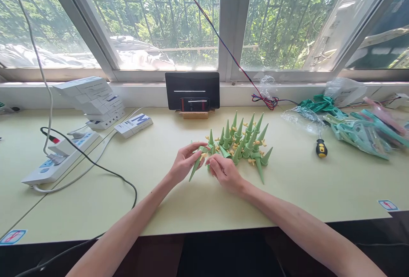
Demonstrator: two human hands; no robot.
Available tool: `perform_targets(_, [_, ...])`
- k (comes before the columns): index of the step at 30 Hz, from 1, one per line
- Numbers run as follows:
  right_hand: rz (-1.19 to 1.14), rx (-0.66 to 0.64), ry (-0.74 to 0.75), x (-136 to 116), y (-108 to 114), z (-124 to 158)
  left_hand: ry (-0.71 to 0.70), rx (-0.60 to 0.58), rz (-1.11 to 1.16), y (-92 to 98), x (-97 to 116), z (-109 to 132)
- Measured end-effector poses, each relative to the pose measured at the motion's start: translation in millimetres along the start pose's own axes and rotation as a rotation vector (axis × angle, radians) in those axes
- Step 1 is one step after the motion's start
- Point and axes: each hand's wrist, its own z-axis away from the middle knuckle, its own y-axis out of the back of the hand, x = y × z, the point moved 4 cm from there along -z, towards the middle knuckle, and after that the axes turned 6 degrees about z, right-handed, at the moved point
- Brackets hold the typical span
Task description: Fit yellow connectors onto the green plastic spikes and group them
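Observation:
My left hand (186,160) is closed around a green plastic spike (194,168), its tip slanting down toward me. A small yellow valve piece (203,156) shows at the spike's side, between my two hands. Close by, my right hand (225,172) has its fingers bent together in a pinch; what lies in them, if anything, is hidden. Just beyond my hands several more green spikes with yellow valves (249,138) form a cluster, most standing point up and a few lying over.
Right of the cluster lie a black-and-yellow screwdriver (321,148) and bagged green parts (358,134). At the back stands a dark tablet (192,85) with a phone before it. White boxes (92,100), a power strip (60,157) and a black cable (96,162) occupy the left.

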Motion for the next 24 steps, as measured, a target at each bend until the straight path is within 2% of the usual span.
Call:
perform_targets(4, [0.004, -0.004, 0.001, 1, -1, 0, 0.022, 0.008, 0.091, 2.2, 1, -2])
perform_targets(10, [0.028, 0.001, -0.016, 2, 0, -1, 0.022, -0.008, 0.11, 0.6, 3, -3])
perform_targets(17, [0.014, 0.068, -0.066, 3, 3, 0, -0.03, -0.007, -0.023, 0.3, 5, -2])
perform_targets(24, [0.029, 0.071, -0.093, 2, 3, -1, -0.134, 0.023, -0.186, -1.0, 11, 0])
